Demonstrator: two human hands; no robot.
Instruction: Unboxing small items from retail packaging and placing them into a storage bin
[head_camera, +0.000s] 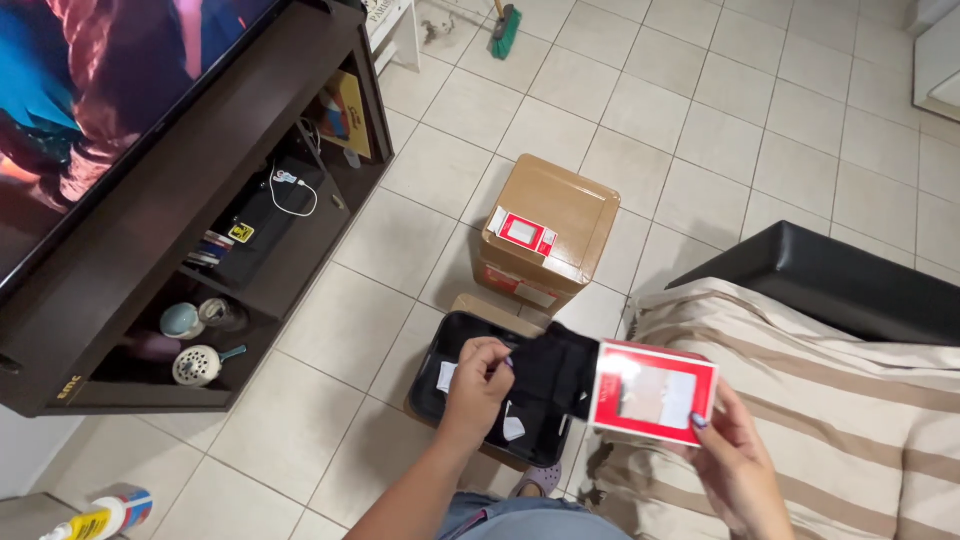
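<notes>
Right hand (735, 455) pinches the red-and-white card (652, 392) by one edge over the striped sofa (850, 400), left hand (478, 385) clenched on something small above the black case (500, 385); thin hold, card could slip.

A home living room: television (90, 90), sofa (830, 400), tiled floor (700, 120).

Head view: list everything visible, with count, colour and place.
Cardboard box: one, brown with red-and-white label, on tiled floor at centre.
Black case: one, open, on floor below the box.
Red packet: one, red and white, in the right hand.
TV stand: one, dark brown, left, shelves with small items.
Screen: one, lit, on the stand.
Sofa: one, black under a beige striped cover, right.
Broom: one, green, top.
Bottle: one, white-yellow, bottom left.
Left hand: over the case.
Right hand: grips the packet.
</notes>
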